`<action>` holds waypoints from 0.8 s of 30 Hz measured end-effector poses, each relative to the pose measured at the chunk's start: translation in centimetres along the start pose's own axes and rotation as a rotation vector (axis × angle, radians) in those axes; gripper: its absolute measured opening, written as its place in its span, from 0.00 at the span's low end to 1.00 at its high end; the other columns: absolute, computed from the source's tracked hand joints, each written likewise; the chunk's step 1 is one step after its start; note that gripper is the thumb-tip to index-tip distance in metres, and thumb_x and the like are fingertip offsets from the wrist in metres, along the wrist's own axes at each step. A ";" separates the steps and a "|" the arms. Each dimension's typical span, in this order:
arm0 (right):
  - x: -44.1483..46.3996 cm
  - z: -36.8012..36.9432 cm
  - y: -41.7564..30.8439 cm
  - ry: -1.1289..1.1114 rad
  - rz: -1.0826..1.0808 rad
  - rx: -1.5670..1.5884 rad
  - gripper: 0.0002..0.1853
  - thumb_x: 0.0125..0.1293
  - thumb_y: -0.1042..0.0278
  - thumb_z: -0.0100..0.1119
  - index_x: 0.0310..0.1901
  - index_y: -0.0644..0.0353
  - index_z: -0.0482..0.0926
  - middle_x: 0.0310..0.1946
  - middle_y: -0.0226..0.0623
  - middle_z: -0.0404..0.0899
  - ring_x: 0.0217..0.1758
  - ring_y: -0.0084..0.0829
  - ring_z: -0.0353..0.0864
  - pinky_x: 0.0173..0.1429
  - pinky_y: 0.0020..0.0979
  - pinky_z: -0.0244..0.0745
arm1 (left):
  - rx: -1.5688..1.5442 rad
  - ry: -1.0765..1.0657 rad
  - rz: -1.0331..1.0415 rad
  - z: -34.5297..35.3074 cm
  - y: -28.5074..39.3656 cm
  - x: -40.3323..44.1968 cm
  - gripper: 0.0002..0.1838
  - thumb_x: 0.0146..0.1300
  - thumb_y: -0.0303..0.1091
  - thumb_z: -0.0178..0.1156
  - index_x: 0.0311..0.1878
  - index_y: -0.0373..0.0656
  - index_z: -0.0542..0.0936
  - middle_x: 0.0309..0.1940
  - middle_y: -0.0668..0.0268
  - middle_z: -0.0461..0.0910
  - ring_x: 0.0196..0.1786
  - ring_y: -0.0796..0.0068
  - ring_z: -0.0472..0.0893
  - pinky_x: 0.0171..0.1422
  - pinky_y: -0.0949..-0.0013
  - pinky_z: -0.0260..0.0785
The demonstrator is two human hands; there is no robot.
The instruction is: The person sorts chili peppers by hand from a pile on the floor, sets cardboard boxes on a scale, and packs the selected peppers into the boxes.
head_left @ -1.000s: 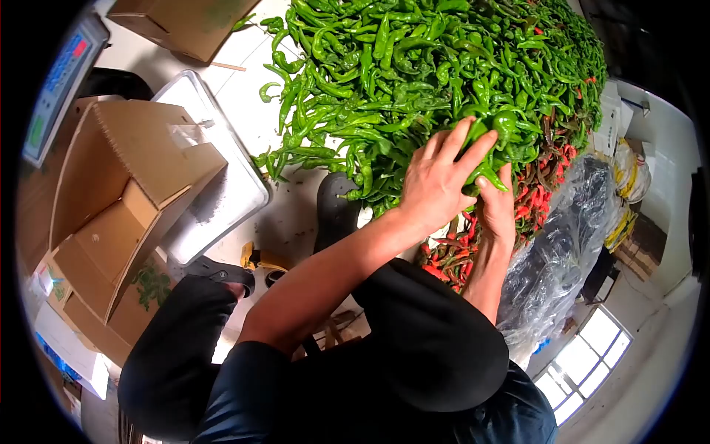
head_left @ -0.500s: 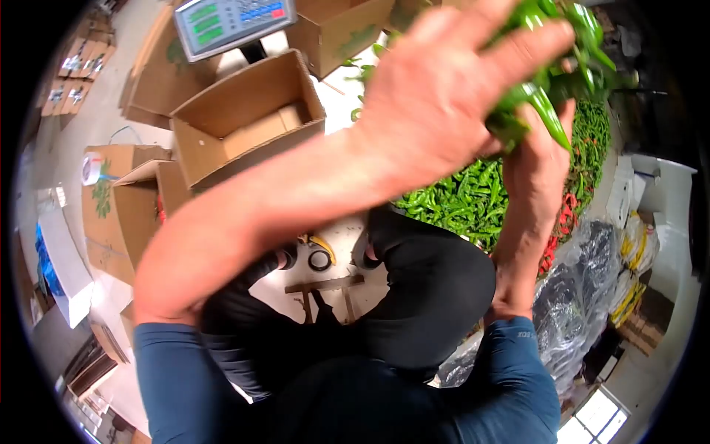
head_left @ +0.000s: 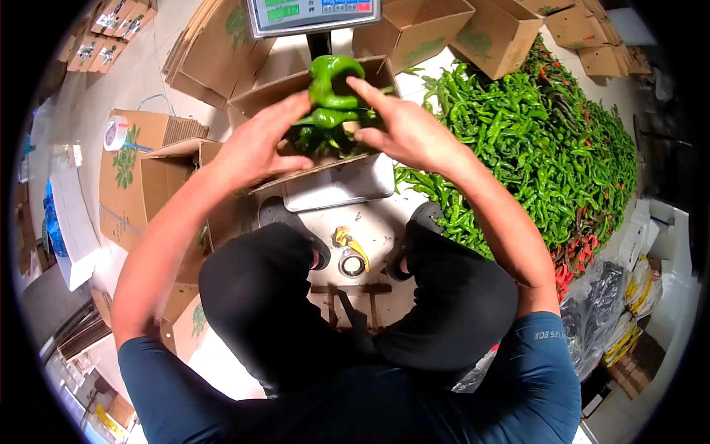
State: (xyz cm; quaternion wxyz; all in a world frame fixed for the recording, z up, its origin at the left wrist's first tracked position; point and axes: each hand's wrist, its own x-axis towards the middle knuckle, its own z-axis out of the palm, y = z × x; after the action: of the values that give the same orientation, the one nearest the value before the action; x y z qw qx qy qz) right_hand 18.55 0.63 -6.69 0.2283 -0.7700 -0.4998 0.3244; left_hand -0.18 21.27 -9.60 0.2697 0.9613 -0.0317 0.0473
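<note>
Over an open cardboard box, both of my hands are at either side of a bunch of green peppers. My left hand is on the left of the box with its fingers apart. On the right, my right hand has thumb and forefinger spread beside the peppers. The peppers are between the hands, above and inside the box; whether they are falling or resting cannot be told. The box stands on a metal scale plate, below a digital display.
A large heap of green peppers lies at the right, with red ones along its edge. More cardboard boxes stand behind. A tape roll lies between my feet. Clear plastic sheeting is at the lower right.
Both hands have moved left from the pepper heap to the box, carrying green peppers. The hands have parted and their fingers have opened. The view has turned toward the scale.
</note>
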 end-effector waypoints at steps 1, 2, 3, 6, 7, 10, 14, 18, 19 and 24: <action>-0.1 0.3 0.6 0.161 -0.133 -0.039 0.34 0.67 0.71 0.64 0.74 0.51 0.63 0.55 0.54 0.81 0.56 0.51 0.83 0.64 0.40 0.76 | 0.089 -0.236 -0.071 -0.6 -0.5 -0.5 0.40 0.55 0.38 0.74 0.70 0.39 0.69 0.69 0.51 0.71 0.67 0.51 0.74 0.69 0.58 0.71; 0.0 -0.1 0.6 0.229 -0.185 -0.033 0.32 0.67 0.73 0.62 0.72 0.52 0.66 0.54 0.53 0.81 0.53 0.48 0.84 0.62 0.38 0.77 | 0.065 -0.377 -0.103 -1.3 -0.6 -0.3 0.30 0.59 0.40 0.70 0.62 0.35 0.75 0.61 0.49 0.77 0.61 0.48 0.77 0.65 0.56 0.73; 0.2 -0.9 0.5 0.300 -0.242 -0.031 0.29 0.67 0.75 0.61 0.70 0.52 0.69 0.53 0.51 0.82 0.50 0.46 0.86 0.61 0.36 0.79 | 0.002 -0.369 -0.140 -1.7 0.0 0.0 0.20 0.61 0.39 0.68 0.50 0.33 0.81 0.47 0.48 0.81 0.52 0.45 0.80 0.58 0.53 0.75; -0.3 -2.5 1.4 0.377 -0.147 0.190 0.19 0.69 0.76 0.60 0.62 0.58 0.78 0.43 0.36 0.86 0.41 0.25 0.84 0.46 0.28 0.80 | 0.029 -0.458 -0.253 -4.1 1.0 1.6 0.14 0.62 0.37 0.67 0.39 0.32 0.82 0.36 0.48 0.81 0.43 0.45 0.81 0.48 0.51 0.74; -1.0 -3.1 2.1 0.449 -0.157 0.233 0.18 0.69 0.75 0.61 0.60 0.60 0.79 0.41 0.33 0.86 0.39 0.23 0.84 0.43 0.26 0.79 | 0.026 -0.395 -0.250 -4.9 1.0 2.0 0.14 0.63 0.36 0.67 0.39 0.32 0.82 0.36 0.49 0.81 0.41 0.46 0.81 0.46 0.53 0.74; -3.7 -4.3 5.7 0.582 0.090 0.523 0.14 0.71 0.74 0.61 0.56 0.64 0.81 0.39 0.34 0.85 0.39 0.20 0.82 0.38 0.22 0.76 | 0.023 -0.241 -0.331 -7.0 1.3 3.2 0.11 0.65 0.33 0.66 0.39 0.33 0.83 0.36 0.54 0.82 0.38 0.58 0.82 0.43 0.62 0.74; -9.1 -1.1 17.9 0.645 0.392 0.423 0.26 0.68 0.70 0.65 0.66 0.65 0.72 0.49 0.45 0.83 0.46 0.29 0.83 0.48 0.28 0.79 | -0.163 -0.010 -0.404 -6.9 2.5 4.3 0.13 0.67 0.32 0.64 0.49 0.34 0.83 0.39 0.60 0.85 0.40 0.71 0.82 0.46 0.67 0.74; -18.5 5.7 25.6 0.647 0.757 0.157 0.51 0.57 0.60 0.75 0.75 0.72 0.55 0.67 0.60 0.70 0.64 0.45 0.76 0.69 0.40 0.70 | -0.574 -0.285 -0.411 -7.0 8.2 5.8 0.15 0.66 0.32 0.62 0.54 0.36 0.82 0.40 0.63 0.85 0.41 0.73 0.83 0.50 0.69 0.75; -21.6 8.5 28.2 0.724 0.775 0.073 0.51 0.57 0.57 0.74 0.74 0.75 0.54 0.70 0.63 0.65 0.71 0.51 0.68 0.75 0.40 0.61 | -0.523 -0.405 -0.230 -6.0 9.5 6.1 0.17 0.65 0.30 0.63 0.56 0.37 0.81 0.42 0.59 0.85 0.41 0.69 0.84 0.50 0.67 0.76; -28.7 14.9 28.4 0.947 1.018 -0.003 0.51 0.58 0.54 0.72 0.72 0.79 0.55 0.71 0.70 0.60 0.76 0.58 0.60 0.79 0.40 0.54 | -0.711 -0.846 -0.235 8.0 13.7 6.2 0.27 0.67 0.29 0.63 0.68 0.39 0.71 0.50 0.52 0.83 0.46 0.63 0.85 0.51 0.65 0.78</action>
State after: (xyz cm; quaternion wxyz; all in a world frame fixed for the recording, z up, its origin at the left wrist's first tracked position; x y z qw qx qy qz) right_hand 17.05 -36.60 -28.34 0.2403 -0.9675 0.0765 0.0198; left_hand 5.43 5.19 -8.69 0.5440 0.7437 -0.0436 -0.3859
